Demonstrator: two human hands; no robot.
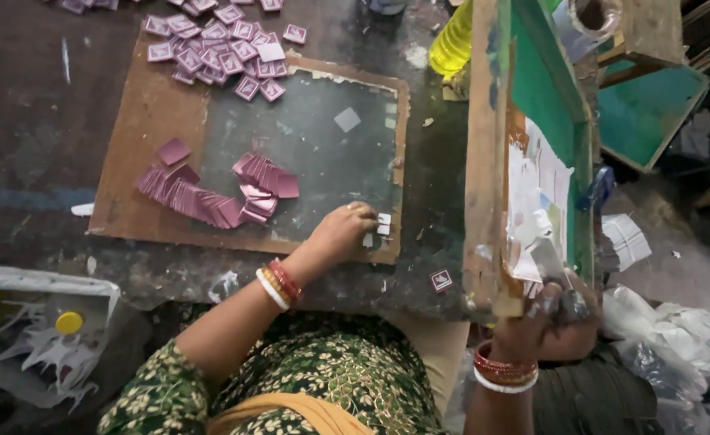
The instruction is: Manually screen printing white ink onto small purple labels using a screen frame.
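View from above, worktable. A brown board lies flat on the dark table, with a glass pane set into it. A wooden frame with a green panel stands on edge at the right, scraps of paper stuck to it. The right hand is closed on the frame's lower end. The left hand rests curled at the pane's near edge, fingertips touching small white squares (whether it pinches one cannot be told). Pink cards lie fanned on the pane's left; printed pink squares are heaped at the board's far edge.
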